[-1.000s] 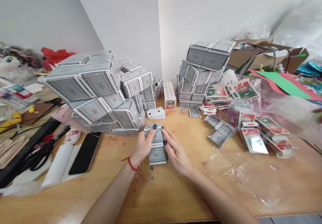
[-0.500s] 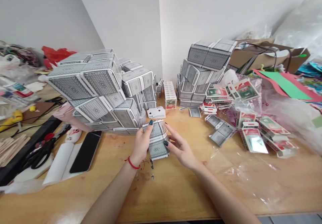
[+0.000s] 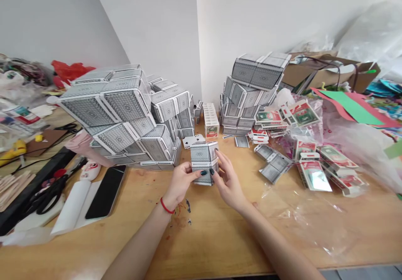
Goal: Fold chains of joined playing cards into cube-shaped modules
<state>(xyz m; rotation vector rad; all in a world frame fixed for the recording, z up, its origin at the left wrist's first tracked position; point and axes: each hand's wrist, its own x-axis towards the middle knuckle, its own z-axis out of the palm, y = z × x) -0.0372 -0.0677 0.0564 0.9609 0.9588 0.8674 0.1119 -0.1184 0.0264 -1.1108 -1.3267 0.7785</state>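
A small block of folded grey-backed playing cards (image 3: 203,162) is lifted upright above the wooden table (image 3: 213,238). My left hand (image 3: 180,183) grips its lower left side, thumb across the front. My right hand (image 3: 228,179) holds its right side with fingers curled round the edge. A red cord circles my left wrist. A loose face-up card (image 3: 192,140) lies just behind the block.
A big pile of card blocks (image 3: 119,112) stands at left, another stack (image 3: 251,87) at back right. Red and green card packs (image 3: 310,162) and clear plastic spread at right. A black phone (image 3: 105,191), scissors (image 3: 47,194) and white paper lie at left.
The card block went from lying flat on the table to being raised and turned upright between both hands, slightly farther from me.
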